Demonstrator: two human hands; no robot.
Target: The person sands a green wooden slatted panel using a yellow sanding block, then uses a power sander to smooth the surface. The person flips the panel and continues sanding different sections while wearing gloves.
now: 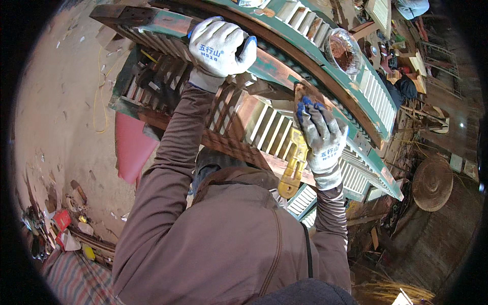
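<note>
Head-worn fisheye, looking down, close range, dark rim unclear

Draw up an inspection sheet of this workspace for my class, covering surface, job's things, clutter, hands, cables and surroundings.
Surface: tan floor, scattered with small scraps.
Job's things: green-framed shutter, paint patchy; yellow-handled tool.
Clutter: bowl with reddish-brown contents, on a slatted panel; red item among oddments at lower left.
Hands: both gloved; left hand grips the shutter's frame, right hand holds the tool.
Cables: thin yellow cord on the floor, purpose unclear.
Surroundings: round woven item at right; striped cloth lower left.
</note>
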